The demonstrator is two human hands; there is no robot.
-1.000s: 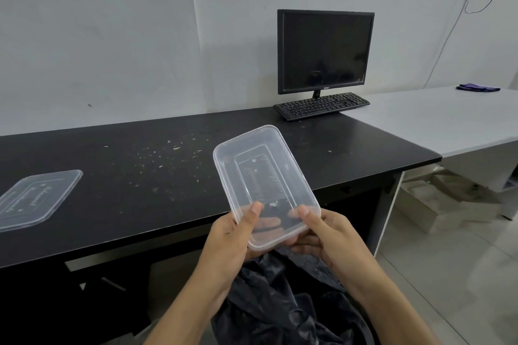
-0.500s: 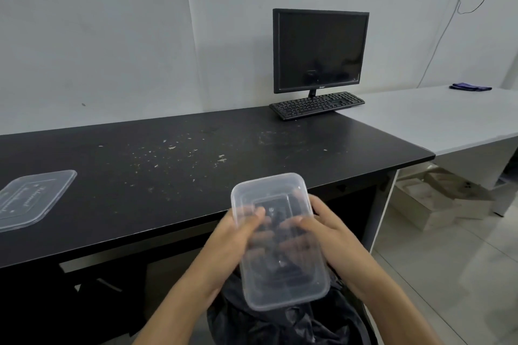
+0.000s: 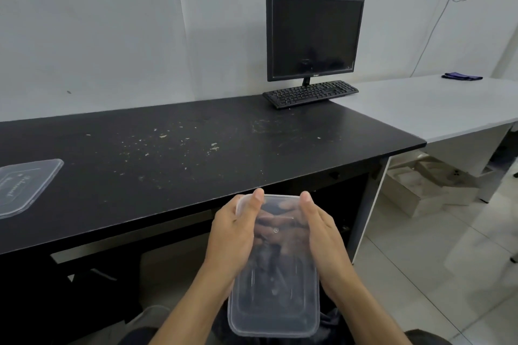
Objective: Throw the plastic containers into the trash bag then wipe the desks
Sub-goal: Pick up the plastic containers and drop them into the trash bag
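Left hand (image 3: 232, 235) and right hand (image 3: 322, 238) grip far end of container, one each side, thumbs over far rim, fingers curled beneath. Black desk (image 3: 196, 154) ahead. Clear plastic container (image 3: 274, 302) held before desk's near edge, long axis running away from person. Lid (image 3: 25, 185) flat on desk, far left.

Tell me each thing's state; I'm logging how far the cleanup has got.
container: empty, lidless, held in the air.
left hand: grips the container's left side.
right hand: grips its right side.
black desk: strewn with crumbs.
lid: flat on that desk's left end.
monitor: screen dark.
cloth: lying on the white desk.
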